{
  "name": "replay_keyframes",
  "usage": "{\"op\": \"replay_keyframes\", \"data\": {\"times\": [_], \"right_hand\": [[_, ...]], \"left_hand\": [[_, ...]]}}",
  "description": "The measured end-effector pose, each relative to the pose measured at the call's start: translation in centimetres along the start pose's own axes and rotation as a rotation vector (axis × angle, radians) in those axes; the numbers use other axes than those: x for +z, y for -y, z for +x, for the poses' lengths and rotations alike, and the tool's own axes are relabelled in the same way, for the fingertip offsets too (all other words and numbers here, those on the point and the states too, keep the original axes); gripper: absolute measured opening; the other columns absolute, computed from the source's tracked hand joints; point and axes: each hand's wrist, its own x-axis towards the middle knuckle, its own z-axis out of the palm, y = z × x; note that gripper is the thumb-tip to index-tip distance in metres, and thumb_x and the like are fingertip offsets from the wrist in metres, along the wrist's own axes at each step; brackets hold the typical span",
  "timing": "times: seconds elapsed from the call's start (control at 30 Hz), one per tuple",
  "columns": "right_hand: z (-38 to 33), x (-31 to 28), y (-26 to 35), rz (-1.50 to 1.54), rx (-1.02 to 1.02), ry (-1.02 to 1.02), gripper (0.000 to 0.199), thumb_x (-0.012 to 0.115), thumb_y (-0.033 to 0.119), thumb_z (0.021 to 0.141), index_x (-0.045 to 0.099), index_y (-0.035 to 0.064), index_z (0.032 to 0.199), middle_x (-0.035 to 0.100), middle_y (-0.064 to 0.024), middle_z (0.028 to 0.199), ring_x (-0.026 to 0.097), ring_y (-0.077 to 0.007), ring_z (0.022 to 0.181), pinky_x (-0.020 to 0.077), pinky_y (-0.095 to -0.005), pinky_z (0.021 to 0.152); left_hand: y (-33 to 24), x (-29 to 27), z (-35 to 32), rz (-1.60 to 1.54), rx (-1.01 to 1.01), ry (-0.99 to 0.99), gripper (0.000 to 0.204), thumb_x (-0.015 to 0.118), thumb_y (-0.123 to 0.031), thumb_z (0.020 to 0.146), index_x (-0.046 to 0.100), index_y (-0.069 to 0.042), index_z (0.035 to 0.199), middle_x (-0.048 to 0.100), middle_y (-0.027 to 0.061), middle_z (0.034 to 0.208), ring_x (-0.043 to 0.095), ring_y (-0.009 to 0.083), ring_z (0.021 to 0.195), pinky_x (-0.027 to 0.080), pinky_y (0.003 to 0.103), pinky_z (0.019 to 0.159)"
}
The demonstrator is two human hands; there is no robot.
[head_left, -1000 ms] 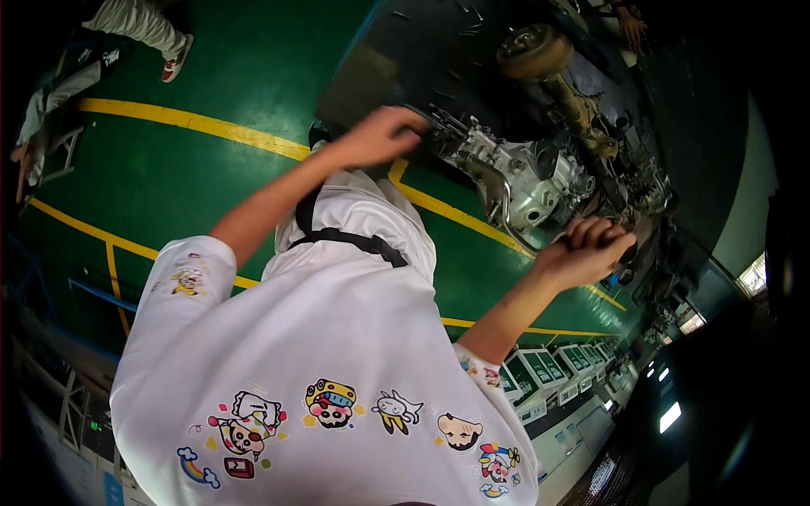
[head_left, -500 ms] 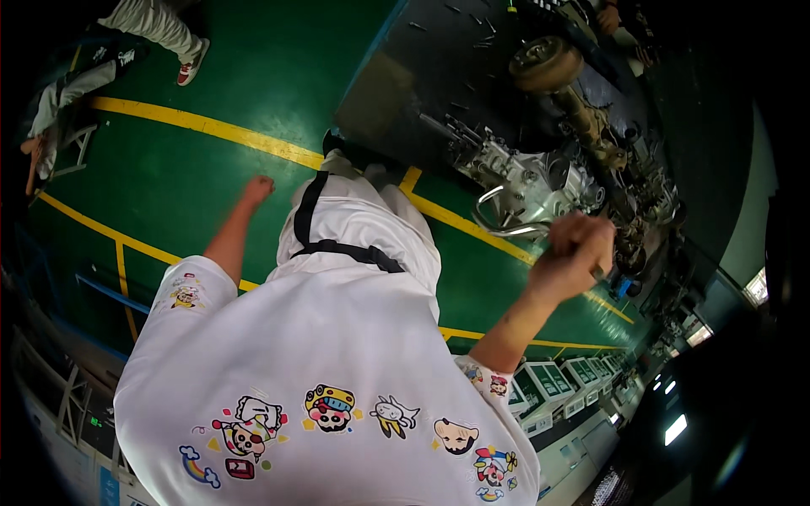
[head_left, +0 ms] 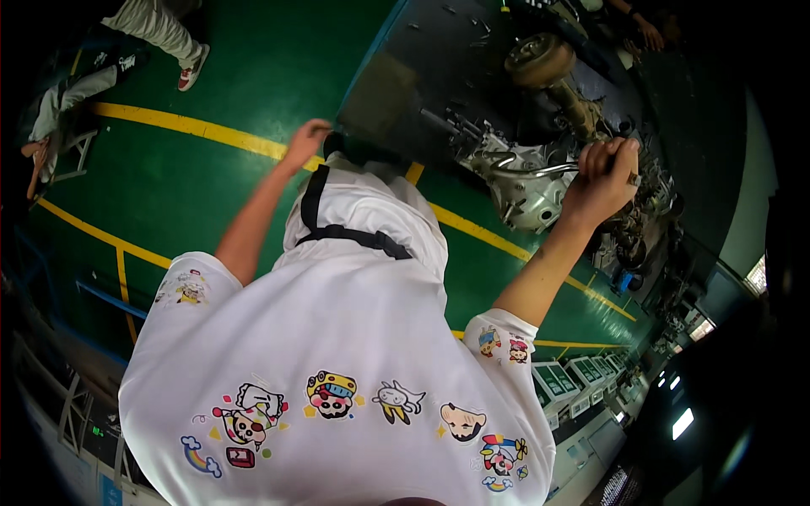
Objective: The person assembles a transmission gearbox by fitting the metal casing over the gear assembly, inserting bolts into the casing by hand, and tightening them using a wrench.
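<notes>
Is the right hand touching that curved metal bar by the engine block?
Touching. The head view shows the right hand fisted around the end of the curved metal bar, which juts from the fist toward the engine block.

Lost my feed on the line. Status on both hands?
Right hand gripping curved metal tube at engine assembly. Left hand free above green floor. Nothing blocking.

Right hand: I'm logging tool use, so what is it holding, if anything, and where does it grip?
The right hand is fisted around the end of a curved silver metal handle that reaches to the engine assembly. The left hand holds nothing.
</notes>
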Motion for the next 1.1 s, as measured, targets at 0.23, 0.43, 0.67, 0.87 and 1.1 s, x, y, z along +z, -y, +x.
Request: {"op": "replay_keyframes", "data": {"times": [0.23,0.43,0.67,0.87,1.1], "right_hand": [[-0.6,-1.0,0.1,-0.197,0.025,-0.168,0.029,0.055,0.023,0.099,0.052,0.0064,0.075,0.038,0.0040,0.058,0.031,-0.0042,0.048,0.0235,-0.0224,0.044],[-1.4,-1.3,1.1,-0.124,-0.096,-0.347,0.030,0.054,0.021,0.100,0.045,0.0088,0.074,0.034,0.0050,0.061,0.028,-0.0051,0.051,0.0244,-0.0239,0.049],[-4.6,-2.9,0.2,-0.135,-0.150,-0.274,0.028,0.050,0.017,0.101,0.038,0.0094,0.077,0.034,0.0019,0.066,0.029,-0.0074,0.057,0.0278,-0.0254,0.054],[-3.2,-3.6,0.7,-0.117,-0.126,-0.083,0.034,0.049,0.018,0.101,0.034,0.0097,0.072,0.029,0.0032,0.059,0.024,-0.0062,0.054,0.0236,-0.0257,0.052],[-3.2,-4.6,0.4,-0.045,-0.119,-0.056,0.042,0.046,0.019,0.102,0.028,0.0114,0.064,0.026,0.0028,0.054,0.021,-0.0066,0.050,0.0218,-0.0254,0.050]], "left_hand": [[-28.4,17.8,-4.6,0.061,0.945,0.371,0.069,0.068,-0.025,0.082,0.038,-0.003,0.141,0.047,0.0206,0.132,0.048,0.0372,0.123,0.037,0.044,0.106],[-34.7,23.3,-5.3,-0.105,0.637,0.100,0.065,0.064,-0.007,0.076,0.037,-0.004,0.135,0.044,0.0194,0.115,0.049,0.0363,0.106,0.040,0.045,0.092],[-34.8,29.2,-0.7,-0.198,0.750,-0.155,0.056,0.066,-0.002,0.073,0.041,-0.003,0.123,0.042,0.0161,0.108,0.050,0.0313,0.099,0.044,0.039,0.082],[-36.5,32.8,1.5,-0.292,0.686,-0.037,0.034,0.068,-0.011,0.080,0.048,-0.005,0.106,0.054,0.0119,0.091,0.056,0.0275,0.082,0.046,0.038,0.074],[-36.5,35.9,1.9,-0.138,0.573,0.105,0.027,0.063,-0.036,0.084,0.068,-0.010,0.078,0.066,0.0132,0.075,0.063,0.0374,0.077,0.050,0.042,0.063]]}}
